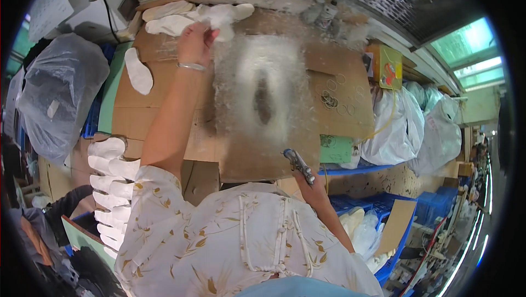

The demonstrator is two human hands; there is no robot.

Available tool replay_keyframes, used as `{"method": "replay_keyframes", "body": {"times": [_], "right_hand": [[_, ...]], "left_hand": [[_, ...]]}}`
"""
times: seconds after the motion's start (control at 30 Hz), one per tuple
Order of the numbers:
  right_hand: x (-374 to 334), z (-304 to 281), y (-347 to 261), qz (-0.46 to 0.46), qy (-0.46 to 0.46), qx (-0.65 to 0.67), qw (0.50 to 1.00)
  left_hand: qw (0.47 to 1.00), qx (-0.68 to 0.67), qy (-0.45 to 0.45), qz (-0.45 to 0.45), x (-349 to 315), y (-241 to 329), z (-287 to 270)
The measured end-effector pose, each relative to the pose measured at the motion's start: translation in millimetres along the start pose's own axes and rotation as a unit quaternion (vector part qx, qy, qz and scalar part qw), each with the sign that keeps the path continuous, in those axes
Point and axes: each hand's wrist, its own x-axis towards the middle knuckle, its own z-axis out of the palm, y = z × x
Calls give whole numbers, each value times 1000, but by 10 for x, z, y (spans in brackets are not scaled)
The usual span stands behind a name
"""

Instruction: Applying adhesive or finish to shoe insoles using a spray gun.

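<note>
In my right hand (312, 186), low and right of centre, is a metal spray gun (296, 161), its nozzle toward the middle of the bench. My left hand (194, 44) reaches to the back left, its fingers pinched on a white insole (221, 22) that blurs against others. More white insoles (164, 25) lie at the bench's back edge beside that hand. One lone insole (138, 71) rests on the cardboard farther left. Between my hands, the brown cardboard (235, 160) carries a whitish, crusted sprayed patch (268, 50) with a darker oval in its middle.
Several white insoles (112, 185) are stacked in a row by my left elbow. Rubber bands (330, 99) and a green card (336, 149) lie at the right. Bottles (327, 13) stand at the back. A yellow container (390, 67), plastic bags (394, 124) and a blue crate (402, 242) are farther right.
</note>
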Motion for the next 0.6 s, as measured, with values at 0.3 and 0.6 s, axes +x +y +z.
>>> {"method": "replay_keyframes", "body": {"times": [0.3, 0.6], "right_hand": [[-188, -283, 463, -31, 55, 50, 997], [16, -518, 177, 10, 56, 112, 992]], "left_hand": [[988, 3, 47, -145, -1617, -1556, -102], [928, 86, 115, -343, -2477, -2474, -741]]}}
